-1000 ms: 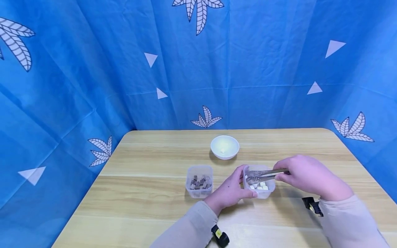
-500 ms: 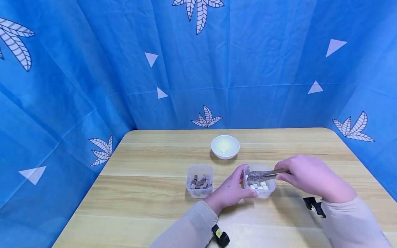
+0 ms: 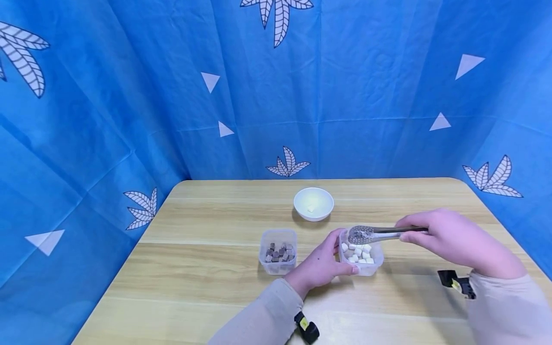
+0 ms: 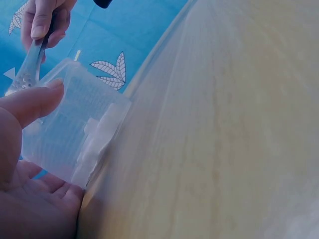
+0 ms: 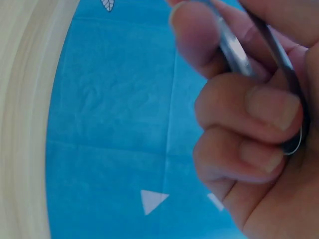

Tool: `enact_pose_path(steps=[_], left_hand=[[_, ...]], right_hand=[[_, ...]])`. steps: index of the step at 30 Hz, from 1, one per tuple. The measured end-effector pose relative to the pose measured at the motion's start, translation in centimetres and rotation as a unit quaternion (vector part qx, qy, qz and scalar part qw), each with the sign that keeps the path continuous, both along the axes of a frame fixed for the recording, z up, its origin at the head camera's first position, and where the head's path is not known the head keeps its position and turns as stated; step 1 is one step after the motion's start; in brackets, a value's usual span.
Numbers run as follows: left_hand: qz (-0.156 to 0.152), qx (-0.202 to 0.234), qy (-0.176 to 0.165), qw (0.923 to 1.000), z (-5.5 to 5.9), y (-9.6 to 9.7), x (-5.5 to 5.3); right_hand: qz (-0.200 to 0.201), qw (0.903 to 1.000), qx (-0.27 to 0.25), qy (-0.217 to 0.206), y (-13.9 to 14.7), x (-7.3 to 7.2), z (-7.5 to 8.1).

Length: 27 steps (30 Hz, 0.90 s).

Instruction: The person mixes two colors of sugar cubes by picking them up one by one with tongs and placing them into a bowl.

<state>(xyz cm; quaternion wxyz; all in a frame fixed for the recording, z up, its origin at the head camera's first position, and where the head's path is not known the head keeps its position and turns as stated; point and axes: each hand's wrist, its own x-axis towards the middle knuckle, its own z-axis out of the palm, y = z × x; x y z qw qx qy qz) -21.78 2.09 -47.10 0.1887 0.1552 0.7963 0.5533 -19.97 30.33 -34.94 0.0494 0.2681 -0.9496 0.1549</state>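
Observation:
My left hand [image 3: 321, 261] grips a clear plastic container [image 3: 368, 271] from its left side, thumb along the near wall. Several small white cubes [image 3: 366, 248] lie inside it. My right hand [image 3: 457, 242] holds metal tongs [image 3: 357, 235] with perforated tips, fingers curled round the handles in the right wrist view. The tips hang over the container's far part, drawn close together. I cannot tell whether a white piece is pinched between them. In the left wrist view, the container [image 4: 75, 124] stands on the table between thumb and fingers, tongs [image 4: 30, 67] slanting down toward it.
Left of my left hand stands a second clear container [image 3: 278, 270] with several brown cubes [image 3: 276, 257]. Behind both is a white bowl [image 3: 313, 215] with a small white piece [image 3: 311, 209] in it. A blue curtain [image 3: 362, 96] hangs behind the wooden table [image 3: 194, 268].
The tongs have closed their tips and risen from among the white cubes, shifting slightly right with my right hand. More white cubes show beneath. My left hand has stayed on the container.

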Motion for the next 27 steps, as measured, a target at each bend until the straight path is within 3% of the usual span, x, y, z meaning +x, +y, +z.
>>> enact_pose_path(steps=[9,16,27], left_hand=[[0.0,0.0,0.001,1.0,-0.1,0.0,0.0],[-0.003,-0.001,0.002,1.0,0.0,0.0,0.0],[-0.004,0.002,0.0,1.0,-0.3,-0.1,0.0]], right_hand=[[-0.014,0.9994,-0.032,-0.01,1.3,-0.8,-0.8],[-0.015,0.9975,-0.069,0.011,0.8,-1.9,-1.6],[-0.02,0.9944,-0.101,-0.022,-1.1,-5.7,-3.2]])
